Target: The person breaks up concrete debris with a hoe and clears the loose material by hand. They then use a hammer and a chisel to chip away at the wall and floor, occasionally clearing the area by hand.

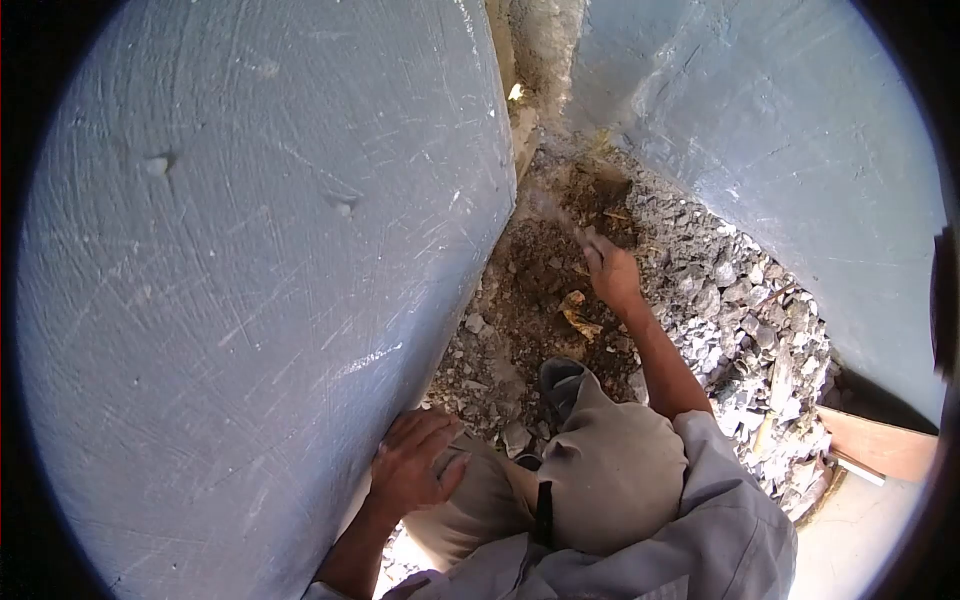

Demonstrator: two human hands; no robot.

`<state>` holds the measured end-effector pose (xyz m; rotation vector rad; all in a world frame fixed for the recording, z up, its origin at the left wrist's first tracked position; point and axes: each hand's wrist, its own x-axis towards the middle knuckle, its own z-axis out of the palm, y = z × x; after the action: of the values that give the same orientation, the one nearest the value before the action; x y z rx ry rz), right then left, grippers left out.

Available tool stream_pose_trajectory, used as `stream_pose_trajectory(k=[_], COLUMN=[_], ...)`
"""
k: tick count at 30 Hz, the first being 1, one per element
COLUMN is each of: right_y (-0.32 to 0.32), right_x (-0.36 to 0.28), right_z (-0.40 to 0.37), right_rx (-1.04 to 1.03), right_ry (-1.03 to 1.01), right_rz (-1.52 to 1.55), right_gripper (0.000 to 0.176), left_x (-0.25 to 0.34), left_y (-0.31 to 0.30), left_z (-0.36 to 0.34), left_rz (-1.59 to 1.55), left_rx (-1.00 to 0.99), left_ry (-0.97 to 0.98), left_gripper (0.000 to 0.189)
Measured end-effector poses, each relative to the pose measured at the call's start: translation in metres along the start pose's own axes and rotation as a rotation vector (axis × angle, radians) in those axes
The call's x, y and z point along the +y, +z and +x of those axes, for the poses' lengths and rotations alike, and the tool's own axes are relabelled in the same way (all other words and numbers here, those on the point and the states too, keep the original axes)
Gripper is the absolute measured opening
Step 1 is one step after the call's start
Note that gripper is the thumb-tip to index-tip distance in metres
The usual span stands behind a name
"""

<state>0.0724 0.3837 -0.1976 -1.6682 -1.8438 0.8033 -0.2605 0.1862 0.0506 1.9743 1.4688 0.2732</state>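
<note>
My right hand (608,268) is closed, reaching forward over the dug soil (545,255) between two grey-blue walls. Its fingers wrap round something thin and blurred that points up and left; I cannot make out what it is. Just below that hand a crumpled yellowish scrap (578,315) lies on the dirt. My left hand (415,462) rests near my knee beside the left wall, with its thumb apart from the fingers and nothing seen in it.
The left wall (270,280) and right wall (780,120) narrow toward a gap at the top. Broken stones (740,310) cover the ground on the right. A reddish-brown board (880,445) lies at the lower right. My shoe (562,378) stands on the rubble.
</note>
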Motion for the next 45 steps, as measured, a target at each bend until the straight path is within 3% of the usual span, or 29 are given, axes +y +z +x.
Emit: stream_pose_trajectory(k=[2,5,6,8,10,13,16,19,20,22,24,26,28,31,32,35,37,39,42,45], right_y=[-0.020,0.018,0.015,0.030,0.019,-0.022,-0.035,0.019,0.041,0.063,0.034,-0.012,-0.036,-0.015,0.002,0.052,0.056,0.055,0.030,-0.015], right_x=[-0.038,0.030,0.043,0.098,0.088,-0.005,-0.051,0.014,0.077,0.143,0.076,-0.008,-0.052,-0.028,-0.005,0.115,0.128,0.122,0.081,0.015], right_z=[0.016,0.036,0.041,0.052,0.038,0.004,0.011,0.027,0.032,0.027,0.008,-0.003,0.002,0.022,0.026,0.024,0.002,-0.022,-0.055,-0.053], right_rx=[0.160,0.190,-0.102,-0.467,-0.330,0.104,0.259,0.114,-0.237,-0.213,-0.139,0.107,0.281,0.367,0.251,-0.728,-0.973,-1.008,-0.657,-0.212], right_ry=[-0.109,-0.048,0.138,0.230,0.245,0.188,0.181,0.265,0.243,0.070,0.342,0.227,0.107,0.068,0.311,0.296,0.257,0.182,0.169,0.318], right_rz=[0.003,-0.148,-0.445,-0.629,-0.524,-0.162,0.115,-0.048,-0.446,-0.475,-0.269,-0.071,0.053,0.091,-0.017,-0.685,-0.590,-0.525,-0.351,0.016], right_gripper=[0.032,0.037,0.039,0.038,0.036,0.030,0.027,0.031,0.034,0.037,0.030,0.025,0.019,0.020,0.021,0.023,0.024,0.026,0.029,0.030], left_x=[0.002,0.000,0.001,0.003,0.003,0.002,0.000,0.004,0.004,-0.001,0.000,0.004,0.006,0.003,0.003,0.004,0.003,0.002,0.002,0.002], left_y=[-0.002,-0.002,-0.002,-0.002,-0.003,-0.001,0.001,-0.002,-0.001,-0.003,0.000,-0.002,-0.004,-0.001,-0.002,-0.001,-0.003,-0.001,-0.001,-0.001], left_z=[0.000,0.002,0.000,0.001,0.001,0.003,0.002,-0.001,-0.004,-0.003,-0.004,0.001,0.001,0.003,0.001,0.000,-0.003,-0.003,-0.002,0.000], left_rz=[0.005,0.015,0.017,0.022,0.023,0.015,0.016,0.030,0.029,0.037,0.019,0.006,0.014,0.021,0.018,0.011,0.017,0.017,0.043,0.004], left_rx=[-0.001,0.004,-0.002,0.009,0.009,0.008,0.015,0.011,0.005,0.005,0.013,0.011,-0.004,0.008,0.007,0.019,-0.006,-0.026,-0.012,-0.019], left_ry=[0.001,0.007,0.008,0.012,0.000,-0.018,-0.003,0.001,-0.002,0.003,-0.005,-0.009,-0.021,-0.010,-0.013,-0.002,-0.010,-0.034,-0.025,-0.039], left_gripper=[0.041,0.040,0.040,0.040,0.040,0.040,0.040,0.039,0.039,0.038,0.038,0.038,0.039,0.040,0.040,0.041,0.042,0.042,0.041,0.040])
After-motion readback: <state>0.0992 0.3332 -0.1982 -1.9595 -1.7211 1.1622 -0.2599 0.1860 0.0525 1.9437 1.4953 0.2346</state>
